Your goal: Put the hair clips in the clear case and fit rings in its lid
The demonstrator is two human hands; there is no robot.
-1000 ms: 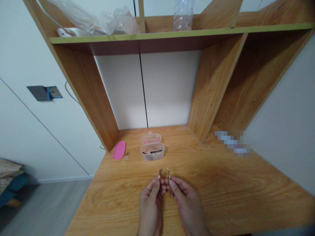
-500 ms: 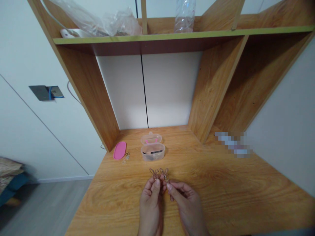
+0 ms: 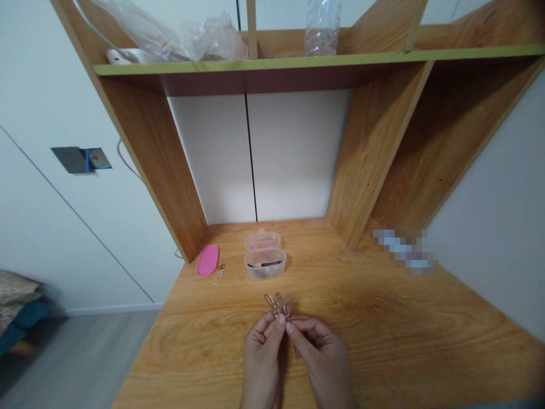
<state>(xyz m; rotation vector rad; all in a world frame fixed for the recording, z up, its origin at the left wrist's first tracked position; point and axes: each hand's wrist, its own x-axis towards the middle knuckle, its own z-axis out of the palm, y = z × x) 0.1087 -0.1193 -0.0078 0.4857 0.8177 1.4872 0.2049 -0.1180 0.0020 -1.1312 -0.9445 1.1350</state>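
Head camera looks forward and down (wide view), hands (image 3: pixel 263 352) (image 3: pixel 326 358) near at bottom centre, desk (image 3: pixel 404 341) beneath, shelf (image 3: pixel 276 62) up top.

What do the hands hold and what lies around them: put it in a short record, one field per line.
Left hand: left hand pinches looped metal pieces
Right hand: right hand pinches at the same cluster, fingertips close to the left's
Piece count: cannot tell, they overlap
Box: translucent box, open, dark item inside
Left of box: pink oval piece, small loops beside it
Shelf: plastic bag, clear bottle
Surface: wood-grain desk
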